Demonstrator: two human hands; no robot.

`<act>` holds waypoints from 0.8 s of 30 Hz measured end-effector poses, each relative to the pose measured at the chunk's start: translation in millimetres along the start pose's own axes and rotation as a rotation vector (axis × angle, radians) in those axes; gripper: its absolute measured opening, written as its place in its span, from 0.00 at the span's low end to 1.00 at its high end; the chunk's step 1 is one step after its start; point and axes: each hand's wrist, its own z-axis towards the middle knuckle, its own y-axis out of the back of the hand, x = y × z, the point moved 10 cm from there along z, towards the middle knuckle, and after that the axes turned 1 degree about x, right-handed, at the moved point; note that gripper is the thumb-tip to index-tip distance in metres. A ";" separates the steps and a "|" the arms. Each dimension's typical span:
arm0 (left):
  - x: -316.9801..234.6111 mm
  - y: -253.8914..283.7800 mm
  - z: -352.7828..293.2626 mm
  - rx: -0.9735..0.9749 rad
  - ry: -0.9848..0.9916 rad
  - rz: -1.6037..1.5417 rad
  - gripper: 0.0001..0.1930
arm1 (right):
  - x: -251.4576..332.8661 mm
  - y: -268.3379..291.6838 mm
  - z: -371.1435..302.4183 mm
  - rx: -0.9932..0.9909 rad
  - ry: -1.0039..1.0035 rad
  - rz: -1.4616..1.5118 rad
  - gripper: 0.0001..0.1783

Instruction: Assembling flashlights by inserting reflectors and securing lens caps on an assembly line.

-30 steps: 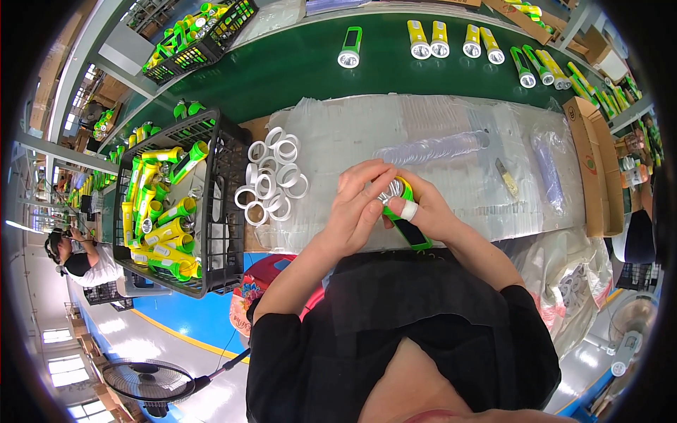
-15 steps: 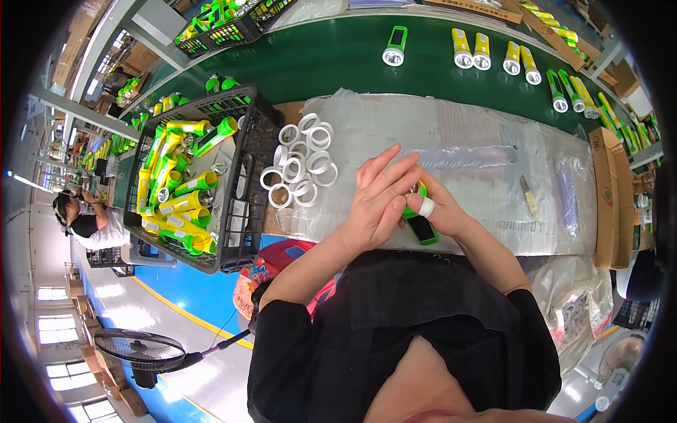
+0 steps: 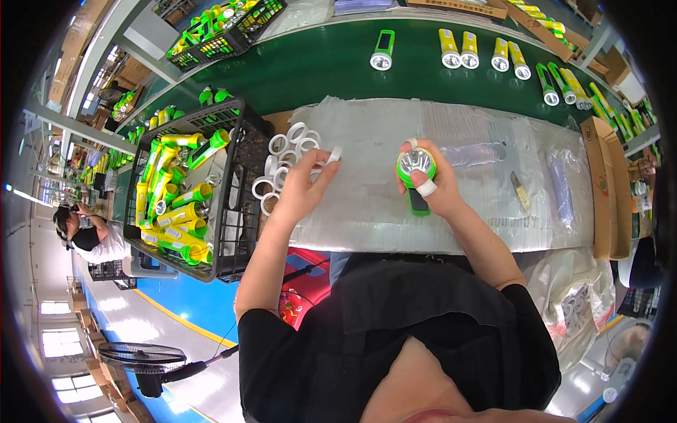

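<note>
In my right hand is a green and yellow flashlight, its silver reflector facing up and its green handle pointing toward me. White tape or wrap covers the thumb and a fingertip of that hand. My left hand is over the pile of white plastic rings and pinches one white ring between thumb and fingers. The other rings lie loosely overlapping on the plastic-covered work surface, beside the crate.
A black crate full of green and yellow flashlight bodies stands at the left. Finished-looking flashlights are lined up on the green belt beyond. A utility knife and a cardboard box are at the right.
My hands have come apart. The left moved left to the rings and took one. The right turned the flashlight so its reflector shows.
</note>
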 end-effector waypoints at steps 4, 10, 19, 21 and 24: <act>33.2 -79.9 -2.7 0.237 0.323 -0.745 0.11 | -0.5 -0.5 -2.5 0.009 0.011 -0.003 0.19; 2.4 -61.6 -11.1 -0.118 -0.128 0.196 0.17 | 1.2 5.6 -4.2 -0.040 0.027 -0.041 0.23; -39.2 -38.4 -8.9 -0.192 -0.238 0.049 0.13 | -1.4 5.1 -3.0 -0.049 0.009 -0.039 0.22; -85.8 -31.6 -9.3 -0.182 -0.350 0.021 0.14 | 0.4 1.9 -2.4 -0.012 0.016 -0.057 0.20; -128.8 -33.8 -9.3 -0.179 -0.510 0.065 0.18 | 11.1 1.0 -1.3 -0.034 0.118 -0.159 0.21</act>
